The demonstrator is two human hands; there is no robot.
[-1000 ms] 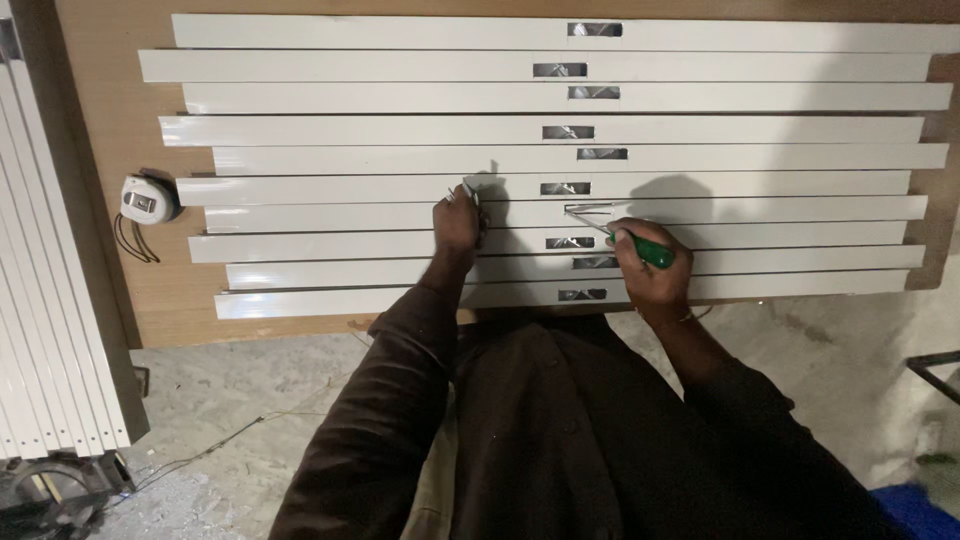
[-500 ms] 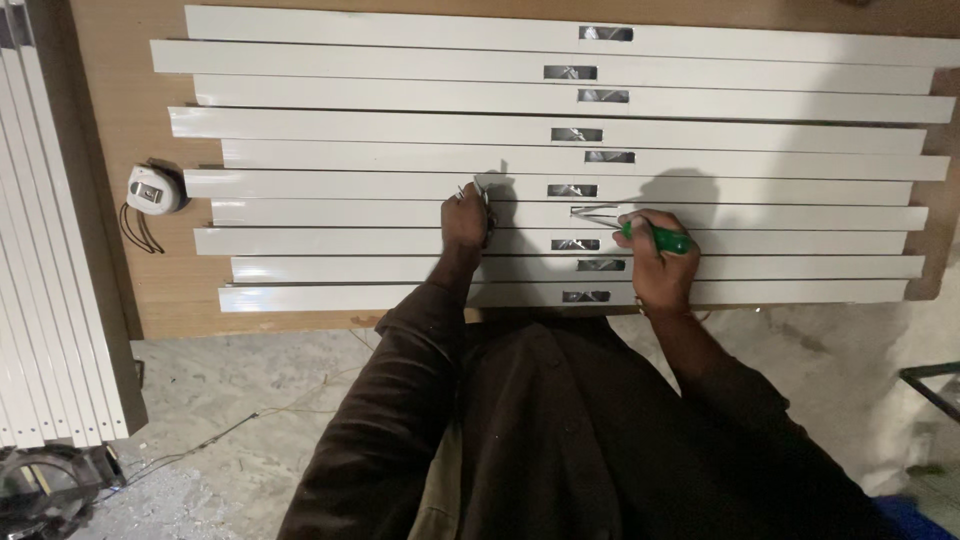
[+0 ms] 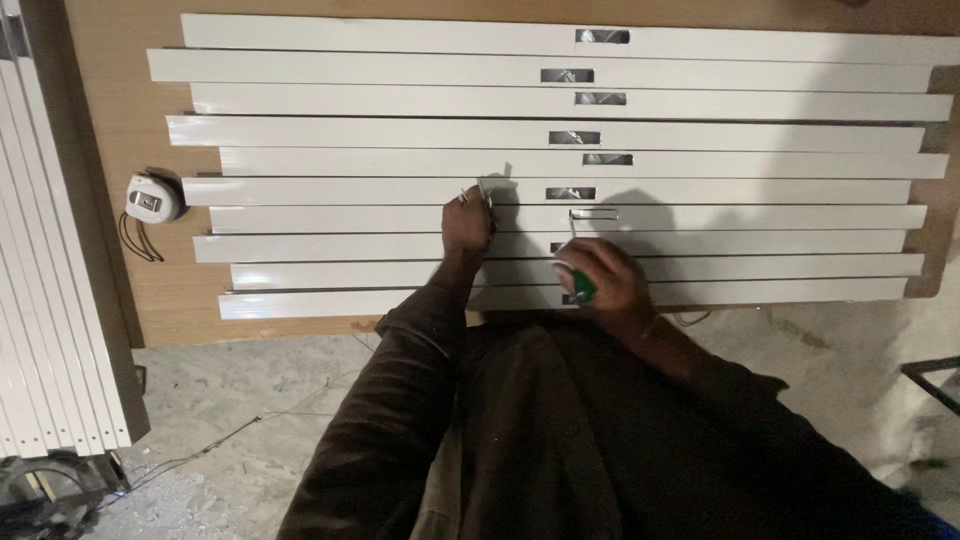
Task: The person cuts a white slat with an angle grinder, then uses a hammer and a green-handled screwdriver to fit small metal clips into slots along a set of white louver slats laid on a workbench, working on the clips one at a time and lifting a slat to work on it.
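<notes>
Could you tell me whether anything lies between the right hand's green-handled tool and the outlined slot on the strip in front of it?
Nothing visible does: the tool in the right hand points at the slot across bare strip.

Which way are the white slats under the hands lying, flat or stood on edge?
Flat. The white slats lie broad face up, side by side in rows on the wooden board; the left hand rests on top of them.

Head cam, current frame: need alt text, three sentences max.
Seen from above, a person's right hand holds a green-handled tool over long white metal slats laid in rows on a brown wooden board. The left hand pinches a small metal piece. A white tape measure lies at left.
</notes>
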